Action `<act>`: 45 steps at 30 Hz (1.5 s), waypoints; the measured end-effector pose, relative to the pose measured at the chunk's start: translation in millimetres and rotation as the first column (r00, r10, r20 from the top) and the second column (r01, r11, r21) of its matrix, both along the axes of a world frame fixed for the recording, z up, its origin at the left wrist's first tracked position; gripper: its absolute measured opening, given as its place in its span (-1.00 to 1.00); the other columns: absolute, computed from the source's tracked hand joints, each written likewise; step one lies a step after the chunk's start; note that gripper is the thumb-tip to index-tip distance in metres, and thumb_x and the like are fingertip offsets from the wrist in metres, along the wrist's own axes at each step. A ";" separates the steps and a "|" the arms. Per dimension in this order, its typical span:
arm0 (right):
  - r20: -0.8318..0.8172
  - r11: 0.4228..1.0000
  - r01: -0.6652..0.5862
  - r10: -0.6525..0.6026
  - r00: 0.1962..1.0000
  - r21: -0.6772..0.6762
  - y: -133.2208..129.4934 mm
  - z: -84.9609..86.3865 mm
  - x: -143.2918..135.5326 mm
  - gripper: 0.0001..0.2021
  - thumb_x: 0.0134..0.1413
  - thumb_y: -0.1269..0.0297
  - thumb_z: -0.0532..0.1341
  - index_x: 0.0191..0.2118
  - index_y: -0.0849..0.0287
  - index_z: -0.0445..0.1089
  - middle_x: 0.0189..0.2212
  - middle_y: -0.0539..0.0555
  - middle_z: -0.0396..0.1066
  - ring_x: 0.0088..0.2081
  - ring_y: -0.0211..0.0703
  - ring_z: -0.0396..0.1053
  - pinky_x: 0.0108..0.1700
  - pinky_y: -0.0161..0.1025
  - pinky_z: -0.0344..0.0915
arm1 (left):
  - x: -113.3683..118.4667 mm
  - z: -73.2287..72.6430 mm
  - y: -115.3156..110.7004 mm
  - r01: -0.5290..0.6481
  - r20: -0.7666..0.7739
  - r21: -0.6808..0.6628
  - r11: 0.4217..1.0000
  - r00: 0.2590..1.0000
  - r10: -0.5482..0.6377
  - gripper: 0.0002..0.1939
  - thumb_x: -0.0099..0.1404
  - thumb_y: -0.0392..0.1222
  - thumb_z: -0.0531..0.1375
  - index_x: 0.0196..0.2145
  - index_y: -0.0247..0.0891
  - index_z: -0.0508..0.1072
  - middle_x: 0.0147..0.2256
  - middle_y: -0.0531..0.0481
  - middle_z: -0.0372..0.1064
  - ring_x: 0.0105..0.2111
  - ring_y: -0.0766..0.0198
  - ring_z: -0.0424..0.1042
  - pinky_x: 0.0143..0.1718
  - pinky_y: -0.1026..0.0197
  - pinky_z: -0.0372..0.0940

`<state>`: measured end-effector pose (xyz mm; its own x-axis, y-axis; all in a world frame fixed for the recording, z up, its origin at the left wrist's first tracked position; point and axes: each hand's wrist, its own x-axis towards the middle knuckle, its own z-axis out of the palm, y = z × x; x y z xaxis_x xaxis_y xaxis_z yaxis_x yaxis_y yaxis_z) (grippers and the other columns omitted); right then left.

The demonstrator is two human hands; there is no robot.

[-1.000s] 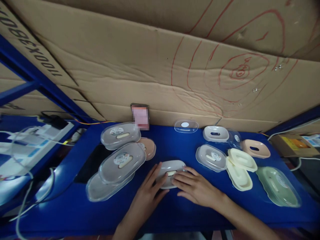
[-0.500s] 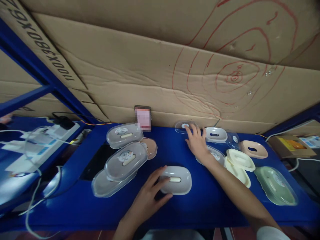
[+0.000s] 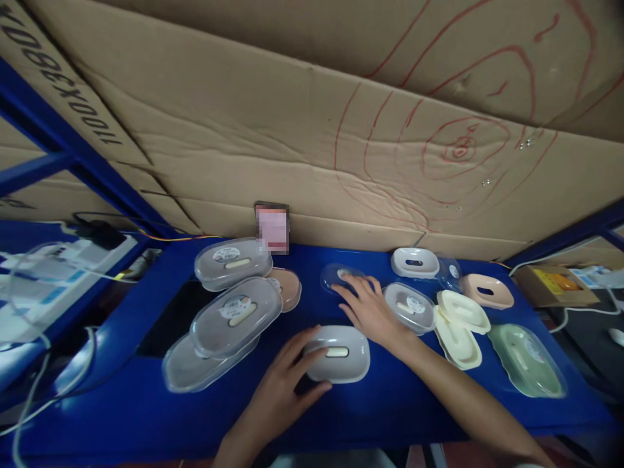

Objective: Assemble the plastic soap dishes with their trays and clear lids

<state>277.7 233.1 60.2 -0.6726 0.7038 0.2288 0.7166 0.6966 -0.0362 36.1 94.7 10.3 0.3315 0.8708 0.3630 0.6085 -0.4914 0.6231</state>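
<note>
My left hand (image 3: 292,370) is around the left end of a grey soap dish (image 3: 358,364), its thumb at the front edge and its fingers at the back and over the top. A pale insert shows in the slot of the dish. My right hand (image 3: 368,305) has its fingers on a clear lid (image 3: 329,279) with a round sticker, behind the dish. The hand partly covers this lid. Just right of that hand lies a lidded grey soap dish (image 3: 407,312).
Lidded grey soap dishes (image 3: 234,318) are stacked on the left, beside a pink lidded dish (image 3: 287,289). On the right are a white dish (image 3: 414,263), another clear lid (image 3: 448,273), a pink dish (image 3: 487,290), cream pieces (image 3: 463,312) and a green lidded dish (image 3: 526,361). Cardboard (image 3: 244,143) stands behind.
My right hand has come toward me and to the left, and the clear lid has moved with it away from the cardboard. My left hand stays at the grey dish. The view has shifted slightly.
</note>
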 end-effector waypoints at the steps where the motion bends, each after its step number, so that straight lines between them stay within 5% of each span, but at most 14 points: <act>1: 0.011 0.999 0.038 -0.038 0.999 -0.018 1.1 -2.9 -2.9 -0.46 0.46 0.21 0.21 0.45 0.12 0.22 0.46 0.36 0.14 0.42 0.26 0.16 0.40 0.27 0.08 | -0.2 0.7 -0.2 -0.002 0.002 -0.008 1.000 1.000 0.002 -0.41 0.37 -0.16 0.40 0.29 0.06 0.38 0.39 -0.14 0.26 0.34 -0.08 0.36 0.28 -0.21 0.43; 4: 0.073 0.986 0.131 -0.124 0.990 -0.102 10.1 -7.0 -8.9 -0.27 0.37 0.02 0.31 0.51 0.17 0.14 0.49 0.43 0.07 0.49 0.38 0.06 0.41 0.35 0.11 | -0.9 3.7 -1.8 -0.025 0.024 -0.058 0.998 0.999 0.026 -0.32 0.33 -0.19 0.42 0.33 0.09 0.34 0.39 -0.13 0.27 0.34 -0.08 0.37 0.29 -0.19 0.42; 7: 0.007 0.973 0.119 -0.120 0.993 -0.199 3.4 -4.3 -4.7 -0.32 0.42 0.00 0.26 0.51 0.12 0.15 0.46 0.39 0.17 0.45 0.31 0.17 0.36 0.31 0.24 | -1.4 4.8 -4.7 -0.083 0.059 -0.139 0.987 0.994 0.092 -0.18 0.31 -0.20 0.44 0.41 0.12 0.23 0.43 -0.15 0.18 0.38 -0.09 0.33 0.32 -0.19 0.38; 11: -0.196 0.951 -0.017 -0.046 0.980 -0.309 -43.7 4.6 11.3 -0.32 0.46 0.00 0.22 0.54 -0.01 0.06 0.47 0.26 0.19 0.43 0.13 0.25 0.35 0.16 0.35 | -0.8 -0.6 -6.2 -0.158 0.119 -0.202 0.967 0.976 0.185 0.03 0.28 -0.22 0.46 0.51 0.12 -0.01 0.50 -0.22 0.01 0.44 -0.17 0.20 0.34 -0.27 0.34; 17: -0.080 0.975 -0.141 0.129 0.988 -0.172 -97.2 2.1 10.1 -0.25 0.31 -0.04 0.37 0.50 -0.08 0.16 0.49 0.27 0.14 0.45 0.37 0.16 0.29 0.40 0.36 | -1.8 -7.6 -1.8 -0.086 0.094 -0.223 0.971 0.990 0.110 0.08 0.27 -0.20 0.48 0.52 0.17 -0.04 0.45 -0.19 0.15 0.41 -0.15 0.26 0.34 -0.27 0.33; 23: -0.037 0.980 -0.173 0.170 0.985 -0.095 -94.4 -9.6 5.6 -0.23 0.24 -0.11 0.41 0.46 -0.06 0.23 0.47 0.30 0.17 0.41 0.42 0.20 0.24 0.43 0.39 | -4.1 -5.6 -3.7 -0.071 0.043 -0.196 0.978 0.996 0.081 0.03 0.29 -0.21 0.46 0.51 0.23 0.01 0.42 -0.16 0.20 0.38 -0.12 0.32 0.32 -0.23 0.36; 32: -0.010 0.977 -0.206 0.206 0.978 -0.052 -94.3 0.1 4.4 -0.21 0.20 -0.10 0.43 0.45 -0.03 0.25 0.40 0.32 0.27 0.29 0.42 0.31 0.11 0.34 0.48 | -0.3 -0.1 -4.1 -0.066 -0.001 -0.193 0.979 0.998 0.067 0.08 0.28 -0.32 0.44 0.51 0.28 -0.04 0.45 -0.12 0.16 0.39 -0.10 0.30 0.31 -0.22 0.37; 38: -0.019 0.956 -0.293 0.292 0.956 -0.033 -84.9 -8.8 9.0 -0.20 0.19 -0.02 0.46 0.47 -0.18 0.21 0.45 0.18 0.23 0.41 0.36 0.17 0.30 0.39 0.32 | -0.1 -4.1 -4.2 -0.118 0.001 -0.162 0.980 0.993 0.120 -0.03 0.26 -0.29 0.46 0.46 0.21 0.12 0.41 -0.12 0.23 0.35 -0.09 0.37 0.26 -0.18 0.43; 45: -0.027 0.961 -0.261 0.260 0.965 -0.092 -84.0 -8.8 7.5 -0.17 0.16 -0.26 0.37 0.47 -0.18 0.20 0.46 0.17 0.22 0.37 0.38 0.21 0.17 0.25 0.45 | -1.6 4.7 -4.2 -0.063 0.031 -0.213 0.975 0.997 0.072 -0.01 0.28 -0.14 0.47 0.49 0.20 0.06 0.43 -0.12 0.20 0.38 -0.08 0.32 0.31 -0.19 0.38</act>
